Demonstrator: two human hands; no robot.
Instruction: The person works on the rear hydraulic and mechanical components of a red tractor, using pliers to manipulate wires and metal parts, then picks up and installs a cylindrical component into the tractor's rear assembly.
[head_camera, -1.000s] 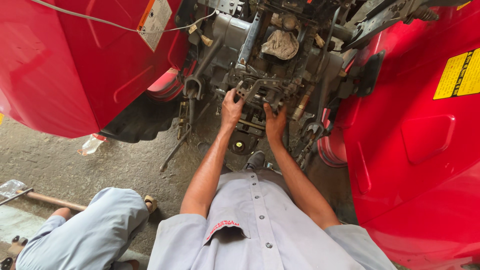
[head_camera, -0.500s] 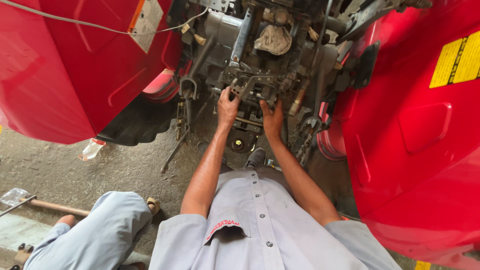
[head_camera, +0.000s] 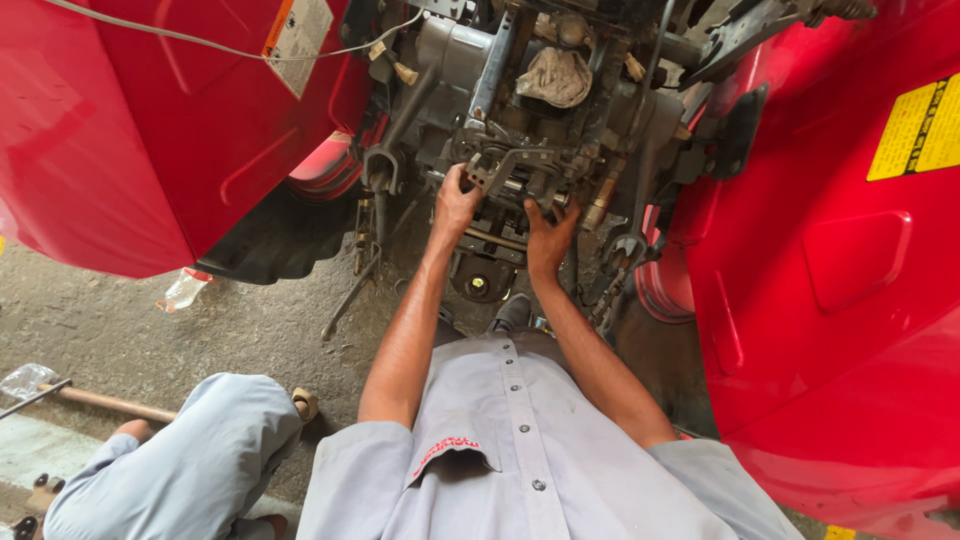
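Note:
Both my arms reach forward into the greasy rear linkage of a red tractor. My left hand is closed around the left side of a grey metal linkage bracket. My right hand is just below and to the right, its fingers curled up under the same bracket beside a horizontal rod. A round shaft end sits below the hands. My grey shirt fills the bottom of the view.
Red fenders stand close on the left and right. A dirty rag lies on top of the housing. Lift arms hang beside the hands. A plastic bottle and a long rod lie on the concrete.
Both hands stay on the bracket. The view has drifted a little, so the tractor parts sit slightly lower and more to the left.

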